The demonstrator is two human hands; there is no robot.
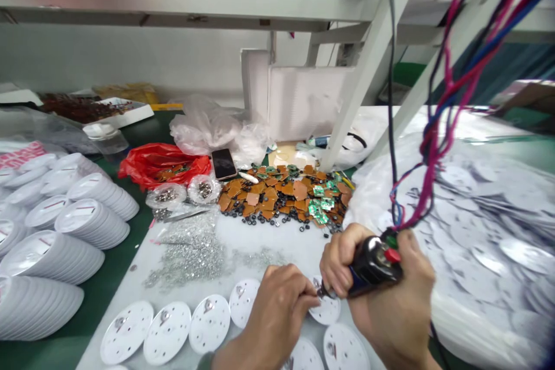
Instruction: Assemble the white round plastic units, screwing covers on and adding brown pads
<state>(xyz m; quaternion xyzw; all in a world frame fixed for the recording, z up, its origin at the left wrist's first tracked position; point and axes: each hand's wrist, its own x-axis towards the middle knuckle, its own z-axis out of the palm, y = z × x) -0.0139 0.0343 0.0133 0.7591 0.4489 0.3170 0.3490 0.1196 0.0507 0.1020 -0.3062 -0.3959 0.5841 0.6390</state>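
Note:
My right hand [385,300] is wrapped round a black electric screwdriver [375,266] with a red switch, wired from above. Its tip points left and down over a round white plastic disc [327,307]. Close to that tip, my left hand [281,303] has thumb and fingers pinched together; whatever they hold is too small to make out. More white discs with small holes and a metal piece each, such as this one [210,324], lie in a curved row along the near side of the white board [255,243]. Some discs are partly hidden by my left hand.
Small screws [191,260] lie scattered on the board. Behind them is a heap of brown and green circuit boards [277,193], with a phone [223,163] and a red bag [162,165]. Stacked white discs [52,254] stand left; a plastic bag of discs [489,231] lies right.

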